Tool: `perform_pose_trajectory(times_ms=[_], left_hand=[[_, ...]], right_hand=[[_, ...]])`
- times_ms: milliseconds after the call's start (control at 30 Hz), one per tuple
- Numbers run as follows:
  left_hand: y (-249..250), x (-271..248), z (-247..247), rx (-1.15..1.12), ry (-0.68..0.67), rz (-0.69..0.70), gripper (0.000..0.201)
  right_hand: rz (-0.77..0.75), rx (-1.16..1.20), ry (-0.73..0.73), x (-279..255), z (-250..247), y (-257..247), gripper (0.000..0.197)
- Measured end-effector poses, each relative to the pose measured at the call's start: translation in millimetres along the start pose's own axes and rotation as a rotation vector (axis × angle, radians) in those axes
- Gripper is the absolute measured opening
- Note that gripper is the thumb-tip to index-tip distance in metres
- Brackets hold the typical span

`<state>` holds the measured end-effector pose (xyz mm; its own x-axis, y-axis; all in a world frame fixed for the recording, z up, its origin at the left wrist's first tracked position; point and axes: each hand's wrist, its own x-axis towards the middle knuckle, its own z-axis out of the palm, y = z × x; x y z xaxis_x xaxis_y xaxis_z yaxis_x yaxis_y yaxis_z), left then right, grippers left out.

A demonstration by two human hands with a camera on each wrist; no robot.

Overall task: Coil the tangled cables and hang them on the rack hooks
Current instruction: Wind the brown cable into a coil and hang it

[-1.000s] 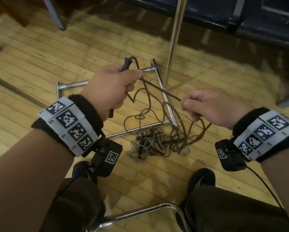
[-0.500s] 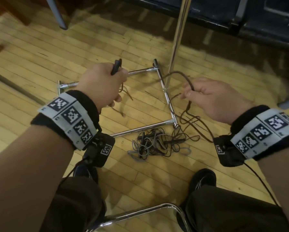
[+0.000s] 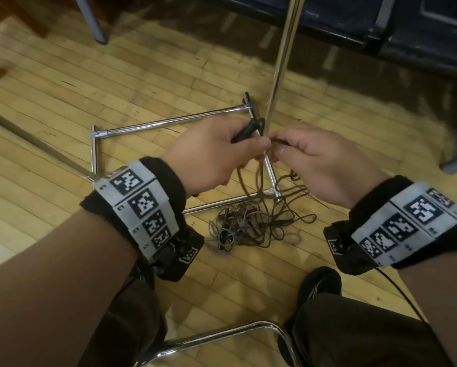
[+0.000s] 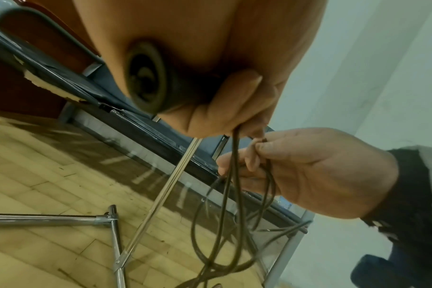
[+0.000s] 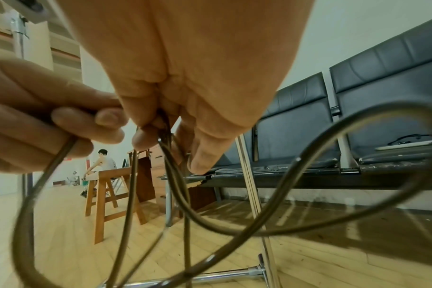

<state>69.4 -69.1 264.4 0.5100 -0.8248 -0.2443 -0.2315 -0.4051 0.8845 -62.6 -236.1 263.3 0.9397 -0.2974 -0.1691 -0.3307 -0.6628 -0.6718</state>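
My left hand [image 3: 216, 152] grips the black plug end of a thin dark brown cable [image 3: 260, 181], with loops of it hanging from its fingers [image 4: 234, 117]. Right beside it, my right hand [image 3: 315, 160] pinches another stretch of the same cable [image 5: 165, 136] between thumb and fingers, and a wide loop [image 5: 358, 175] swings below it. The two hands almost touch. On the floor beneath them lies a tangled heap of dark and grey cables [image 3: 251, 226]. The chrome rack's upright pole [image 3: 283, 56] rises from its square base [image 3: 169, 120]; its hooks are out of view.
Dark padded bench seats [image 3: 381, 25] stand behind the rack. A wooden table [image 5: 106, 185] and a person sitting at it are far off to the left. A chrome chair frame [image 3: 222, 337] curves between my knees, and my shoes [image 3: 320, 284] rest on the wooden floor.
My hands have come together from about a hand's width apart. The right hand brought its loop of cable over to the left hand, which keeps hold of the plug.
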Motion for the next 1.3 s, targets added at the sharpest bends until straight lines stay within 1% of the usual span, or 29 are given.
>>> perform_pose_trajectory(times_ms=[100,167,267,367,433,500,567,633,700,800,900,1000,1067,1100,1133,1233,1300], left_hand=[[-1,1,-3,-0.129,0.044,-0.007,0.028],[-1,1,-8,-0.226,0.105,-0.016,0.027],[-2,3,-18,-0.460,0.171,-0.032,0.024],[-6,5,-24,-0.518,0.206,0.003,0.028],[-9,6,-29,-0.561,0.251,0.007,0.030],[-13,8,-36,-0.596,0.326,0.003,0.028],[-18,8,-44,-0.599,0.410,-0.021,0.027],[-24,9,-48,-0.537,0.479,-0.078,0.025],[-29,10,-46,-0.420,0.478,-0.159,0.022],[-32,11,-39,-0.284,0.443,-0.245,0.020],[-31,15,-33,-0.242,0.437,-0.234,0.028],[-32,17,-35,-0.241,0.481,-0.217,0.036],[-32,16,-36,-0.254,0.496,-0.205,0.040],[-31,16,-35,-0.246,0.475,-0.190,0.041],[-31,15,-33,-0.228,0.424,-0.166,0.040],[-25,11,-20,-0.153,0.145,-0.098,0.034],[-19,9,-11,-0.103,0.011,-0.069,0.028]], right_hand=[[0.000,-0.061,0.023,-1,3,9,0.021],[0.059,-0.076,0.002,-1,3,19,0.020],[0.172,-0.102,-0.061,0,2,35,0.020],[0.258,-0.059,-0.113,-2,1,42,0.021],[0.259,-0.085,-0.126,-2,0,42,0.025],[0.252,-0.096,-0.120,-1,-3,41,0.025],[0.262,-0.109,-0.107,0,-6,41,0.021],[0.270,-0.141,-0.106,1,-8,39,0.019],[0.249,-0.164,-0.109,1,-6,36,0.018],[0.211,-0.174,-0.112,0,0,28,0.028],[0.197,-0.218,-0.138,0,5,23,0.032],[0.212,-0.327,-0.197,0,6,24,0.027],[0.195,-0.370,-0.231,-1,6,25,0.023],[0.178,-0.365,-0.233,-1,5,25,0.021],[0.161,-0.344,-0.226,-1,4,23,0.020],[0.128,-0.192,-0.193,-1,5,14,0.020],[0.096,-0.125,-0.160,-1,6,8,0.021]])
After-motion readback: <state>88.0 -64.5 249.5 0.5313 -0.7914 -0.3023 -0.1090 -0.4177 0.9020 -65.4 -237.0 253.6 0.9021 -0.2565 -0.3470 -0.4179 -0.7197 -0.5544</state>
